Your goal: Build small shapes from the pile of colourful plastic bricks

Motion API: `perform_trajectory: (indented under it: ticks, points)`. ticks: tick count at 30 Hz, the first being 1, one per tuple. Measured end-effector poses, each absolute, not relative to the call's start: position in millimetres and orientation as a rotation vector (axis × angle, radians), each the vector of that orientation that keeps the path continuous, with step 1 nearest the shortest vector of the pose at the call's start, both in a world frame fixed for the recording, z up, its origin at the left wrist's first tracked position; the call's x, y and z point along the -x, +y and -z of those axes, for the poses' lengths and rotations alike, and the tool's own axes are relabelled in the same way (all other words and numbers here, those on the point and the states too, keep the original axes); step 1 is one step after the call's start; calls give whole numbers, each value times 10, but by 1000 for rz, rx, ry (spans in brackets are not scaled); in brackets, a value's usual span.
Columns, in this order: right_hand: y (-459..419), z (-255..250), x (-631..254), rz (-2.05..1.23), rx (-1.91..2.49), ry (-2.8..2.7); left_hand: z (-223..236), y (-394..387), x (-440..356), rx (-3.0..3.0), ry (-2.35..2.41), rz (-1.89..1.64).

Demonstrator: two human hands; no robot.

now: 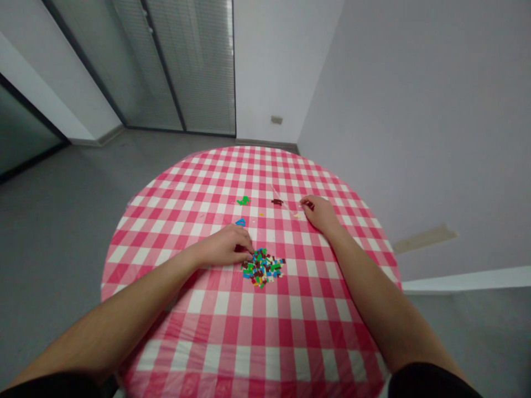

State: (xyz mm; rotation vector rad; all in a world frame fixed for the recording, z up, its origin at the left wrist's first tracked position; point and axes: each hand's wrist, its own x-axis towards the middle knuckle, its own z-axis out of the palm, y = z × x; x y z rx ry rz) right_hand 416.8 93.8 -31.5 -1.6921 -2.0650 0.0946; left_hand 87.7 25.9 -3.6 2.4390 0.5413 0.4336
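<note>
A mixed pile of small toy building bricks (262, 269) in green, blue, brown, white, red and yellow lies on the checked tablecloth. My left hand (227, 246) is at the pile's upper left edge, thumb and fingertips pinched close together by the bricks; whatever they grip is too small to make out. Farther right, my right hand (320, 213) rests low over the cloth with curled fingers, beside a few cream pieces (297, 215). Its fingertips meet, and what is between them cannot be made out.
Beyond the pile lie a green group of bricks (243, 200), a brown group (277, 202), a blue piece (240, 222) and a tiny yellow piece (261, 214). The round table wears a red and white checked cloth (244, 331). A wall (435, 138) stands close on the right.
</note>
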Motion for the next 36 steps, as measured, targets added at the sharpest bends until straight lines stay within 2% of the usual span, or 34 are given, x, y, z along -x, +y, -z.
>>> perform_trajectory:
  ticks: [23,25,29,31,36]
  points:
    - [845,187,-4041,-155,1589,-2103,58,271,-866,-2442,525,-440]
    - [744,62,-3977,-288,1544,-2118,40,264,-871,-2451,523,-436]
    - [451,-213,-3741,-917,1279,-2455,6,251,-884,-2460,518,-438]
    - [319,-289,-3616,-1119,1209,-2635,-3,248,-888,-2459,513,-439]
    - [193,-312,-3461,-1183,1213,-2775,-18,241,-891,-2455,517,-430]
